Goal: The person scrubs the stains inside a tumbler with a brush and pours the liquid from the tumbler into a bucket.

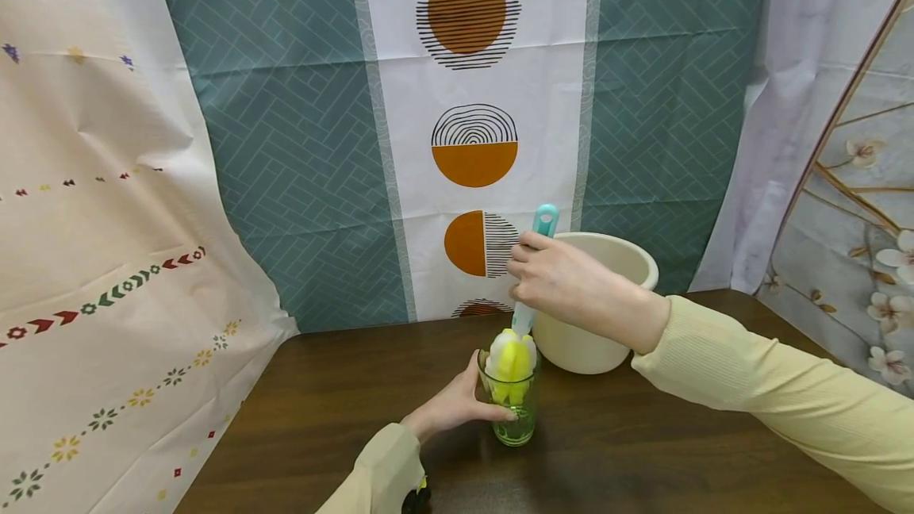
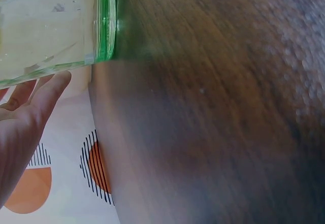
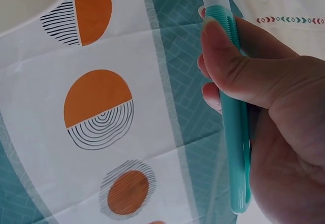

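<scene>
A green-tinted drinking glass [image 1: 517,428] stands upright on the wooden table. My left hand [image 1: 457,403] grips it from the left, thumb across the front and fingers behind. The left wrist view has the glass [image 2: 45,33] sideways at upper left, fingers along its wall. Above it, my right hand [image 1: 564,280] holds a bottle brush by its teal handle [image 1: 546,220]. The brush's yellow and white sponge head [image 1: 512,357] is partly inside the glass, its top bulging above the rim. In the right wrist view, thumb and fingers wrap the teal handle [image 3: 235,158].
A cream-white bucket [image 1: 581,351] stands just behind the glass to the right, under my right forearm. The brown wooden table [image 1: 343,387] meets a patterned cloth backdrop [image 1: 286,181] at the back. More cloths hang on both sides.
</scene>
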A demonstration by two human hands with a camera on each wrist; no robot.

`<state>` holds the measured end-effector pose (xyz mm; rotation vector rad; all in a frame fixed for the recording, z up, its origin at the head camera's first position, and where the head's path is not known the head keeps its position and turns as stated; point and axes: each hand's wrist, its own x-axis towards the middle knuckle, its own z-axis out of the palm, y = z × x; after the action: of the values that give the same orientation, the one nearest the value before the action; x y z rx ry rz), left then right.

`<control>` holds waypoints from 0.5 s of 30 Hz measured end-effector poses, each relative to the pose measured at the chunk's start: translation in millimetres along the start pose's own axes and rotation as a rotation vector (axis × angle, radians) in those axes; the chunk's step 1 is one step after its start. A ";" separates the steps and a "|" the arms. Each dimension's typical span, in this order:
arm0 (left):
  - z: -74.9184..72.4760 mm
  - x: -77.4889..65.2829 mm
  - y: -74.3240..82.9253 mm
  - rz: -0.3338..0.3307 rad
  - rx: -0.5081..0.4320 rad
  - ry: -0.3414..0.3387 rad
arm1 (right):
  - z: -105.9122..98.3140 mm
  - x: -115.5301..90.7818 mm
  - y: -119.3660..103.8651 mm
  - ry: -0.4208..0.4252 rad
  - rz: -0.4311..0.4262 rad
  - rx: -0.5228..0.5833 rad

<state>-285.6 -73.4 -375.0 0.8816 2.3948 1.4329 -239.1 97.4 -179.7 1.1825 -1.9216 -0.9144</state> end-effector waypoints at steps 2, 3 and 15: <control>-0.3 -1.5 3.6 0.009 -0.002 -0.004 | -0.4 0.4 0.1 0.003 -0.002 -0.002; -0.5 -1.8 4.9 0.017 -0.008 -0.008 | -0.6 0.5 0.3 0.002 -0.003 -0.004; -0.4 -0.4 5.0 0.035 -0.034 -0.016 | -18.7 -0.7 5.4 -0.009 0.038 -0.041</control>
<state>-283.6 -72.2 -370.5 0.9273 2.3476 1.4685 -225.6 96.0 -165.7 1.1167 -1.9168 -0.9360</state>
